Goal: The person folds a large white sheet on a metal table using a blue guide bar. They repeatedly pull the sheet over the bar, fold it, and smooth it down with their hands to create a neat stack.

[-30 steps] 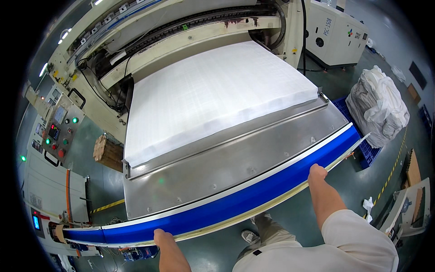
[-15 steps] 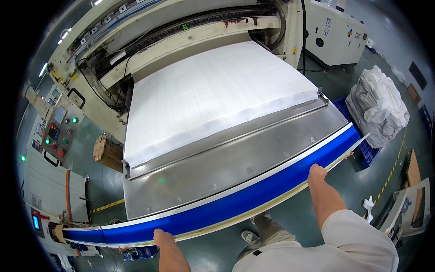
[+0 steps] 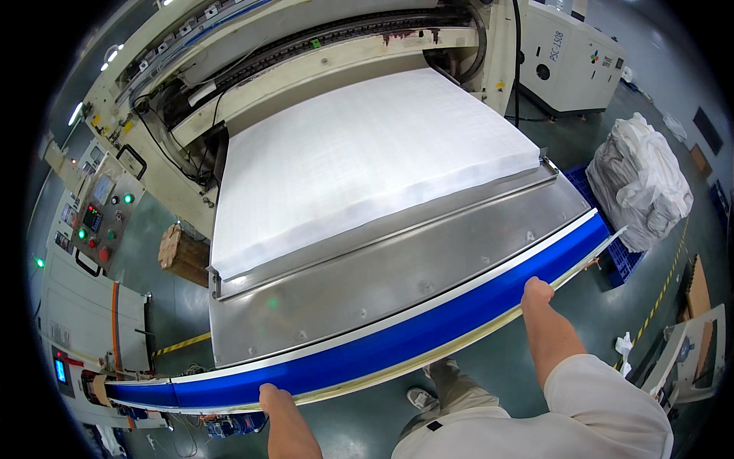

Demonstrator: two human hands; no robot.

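Your left hand (image 3: 274, 398) sits on the near edge of the blue rail (image 3: 397, 346), down at its left stretch, and your right hand (image 3: 537, 291) rests on the same edge further right, so the two hands are well apart. Whether the fingers curl under and clamp it, I cannot tell; they are tucked out of sight.

That rail is a long, glossy blue band with a pale strip above and below it, running along the near side of the steel bench (image 3: 397, 268). It looks rigid and smooth, likely slick under a palm, so a wide two-handed hold along its lower edge seems soundest.

Just beyond, on the far part of the bench, lies the white sheet (image 3: 359, 161), broad, flat and faintly quilted. It looks soft and light, liable to sag or crease if lifted by one corner; take it at both near corners.

Far left stands a control panel (image 3: 95, 222) with lit buttons. To the right, a bulging white sack (image 3: 641, 183) sits on a blue pallet (image 3: 612, 252).
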